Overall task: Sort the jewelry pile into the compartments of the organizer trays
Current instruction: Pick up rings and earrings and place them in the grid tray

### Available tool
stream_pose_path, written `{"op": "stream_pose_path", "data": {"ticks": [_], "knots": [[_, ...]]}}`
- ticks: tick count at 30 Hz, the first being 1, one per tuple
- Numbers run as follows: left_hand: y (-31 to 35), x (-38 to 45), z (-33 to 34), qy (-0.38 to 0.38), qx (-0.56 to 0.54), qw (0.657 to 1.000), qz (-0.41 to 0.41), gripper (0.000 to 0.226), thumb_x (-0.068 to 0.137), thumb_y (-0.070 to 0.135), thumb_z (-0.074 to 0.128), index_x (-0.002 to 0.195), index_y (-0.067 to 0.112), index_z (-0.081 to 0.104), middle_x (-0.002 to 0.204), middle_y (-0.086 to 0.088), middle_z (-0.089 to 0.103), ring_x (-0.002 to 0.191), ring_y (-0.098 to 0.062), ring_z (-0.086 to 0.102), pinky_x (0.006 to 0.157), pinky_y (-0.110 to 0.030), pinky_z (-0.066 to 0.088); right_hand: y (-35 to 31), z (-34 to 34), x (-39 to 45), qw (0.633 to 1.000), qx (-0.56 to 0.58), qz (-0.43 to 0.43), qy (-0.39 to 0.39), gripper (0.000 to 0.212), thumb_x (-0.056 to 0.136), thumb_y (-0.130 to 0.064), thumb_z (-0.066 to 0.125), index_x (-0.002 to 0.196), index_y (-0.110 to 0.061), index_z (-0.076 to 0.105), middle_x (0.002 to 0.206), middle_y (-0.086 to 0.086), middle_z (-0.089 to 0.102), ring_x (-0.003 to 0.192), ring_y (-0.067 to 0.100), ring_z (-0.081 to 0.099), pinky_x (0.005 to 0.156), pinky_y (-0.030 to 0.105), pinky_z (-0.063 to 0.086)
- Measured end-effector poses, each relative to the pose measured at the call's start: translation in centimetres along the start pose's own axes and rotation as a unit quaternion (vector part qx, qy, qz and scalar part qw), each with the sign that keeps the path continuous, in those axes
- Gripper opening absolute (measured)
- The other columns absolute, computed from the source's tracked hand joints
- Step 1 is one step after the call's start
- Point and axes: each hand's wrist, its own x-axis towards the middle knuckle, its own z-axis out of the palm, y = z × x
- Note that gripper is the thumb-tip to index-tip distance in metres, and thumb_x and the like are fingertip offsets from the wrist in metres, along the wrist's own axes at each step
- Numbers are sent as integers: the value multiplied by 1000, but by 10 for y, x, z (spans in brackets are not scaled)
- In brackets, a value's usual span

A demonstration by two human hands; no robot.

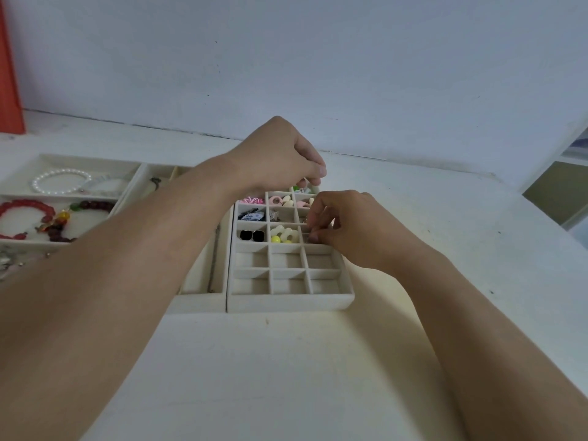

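Jewelry here is small stuff: earrings and studs, light, hard, easy to drop or flick out of a cell. Best taken by fingertip pinch on the body of the piece, not the post. Beaded bracelets are floppy strands; lift at mid-loop.

Right hand [342, 226]: fingers curled down, tips bunched together over the right-hand column of the grid tray [286, 302], about the fourth row from the near edge. Looks pinched on something tiny; the piece itself is hidden, so I cannot tell what, or if anything, is held. Wrist low, forearm coming in from lower right.

Left hand [280, 157]: knuckles up, fingers folded under, hovering over the tray's far rows. Grip contents hidden; cannot tell.

Outward, in the tray: black square studs [252, 235] in the left cell, white-and-yellow flower earrings [284, 236] next to them, pink and cream pieces [280, 200] farther back. The two nearest rows hold nothing.

Left of the grid tray, touching it: a long-compartment tray [203, 281] with a thin chain along its right wall.

Far left: a wide tray [19, 245] with a pearl bracelet [60, 181] and red beaded bracelet [24, 214].

Sorting appears well along; a few loose bits remain at the left frame edge.
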Motion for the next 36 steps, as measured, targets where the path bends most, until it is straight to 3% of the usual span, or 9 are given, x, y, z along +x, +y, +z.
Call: {"op": "stream_pose_path", "data": {"ticks": [4,9,14,17,20,24,27,29,36], "knots": [[0,0,0,-4,-3,1000,-7,8,91,18,72,94,15,79,80,4,78,74,-8,72,48,-6,42,2,-1,0,1000,14,11,-5,21,85,-13,76,80,-26,62,80,-12,72,61,-5,55,57,12,39],[-1,2,0,-18,7,1000,-18,10,93,17,68,98,16,77,85,5,78,75,-4,71,49,-8,44,-2,-4,-4,998,50,21,7,17,86,-7,74,83,-21,66,79,-8,76,56,-6,59,52,8,40],[-3,3,0,-35,25,999,-23,16,93,10,65,102,16,76,88,6,78,85,-8,74,69,-24,56,2,-20,-7,991,83,45,90,16,86,-15,77,79,-27,69,79,-11,74,41,6,47,38,19,38],[-3,2,1,-36,17,999,-14,13,92,12,68,102,18,74,81,8,78,79,-7,74,56,-18,51,6,-25,-7,976,116,58,178,12,85,-23,79,84,-30,69,83,-13,71,49,5,53,40,23,44],[-2,1,2,-42,10,999,-11,8,89,16,74,97,15,73,71,8,76,59,-1,68,46,-14,43,7,-25,-6,965,129,45,222,16,84,-25,80,94,-34,70,86,-18,72,61,7,57,51,15,46],[-1,0,3,-62,-13,998,1,10,87,18,78,93,11,75,71,3,76,59,-3,68,54,-18,48,6,-22,-8,964,152,44,213,25,82,-28,82,104,-35,73,93,-17,72,67,10,57,47,16,46],[0,-1,4,-61,-29,998,14,12,88,21,77,91,9,77,70,3,76,57,-2,67,49,-14,45,5,-22,-9,961,178,42,207,18,81,-26,84,98,-31,77,85,-15,73,52,9,52,39,24,44],[1,-2,4,-69,-16,997,17,12,89,25,76,89,13,78,67,7,75,50,2,63,44,-13,40,5,-22,-9,959,188,39,209,14,82,-25,83,94,-31,79,82,-18,72,48,7,50,36,22,40],[0,-3,5,-90,-24,995,21,14,90,27,74,89,13,76,72,9,76,56,3,64,44,-10,40,4,-25,-11,960,191,26,203,8,83,-28,83,90,-29,81,72,-24,69,46,8,48,38,17,38]]}}
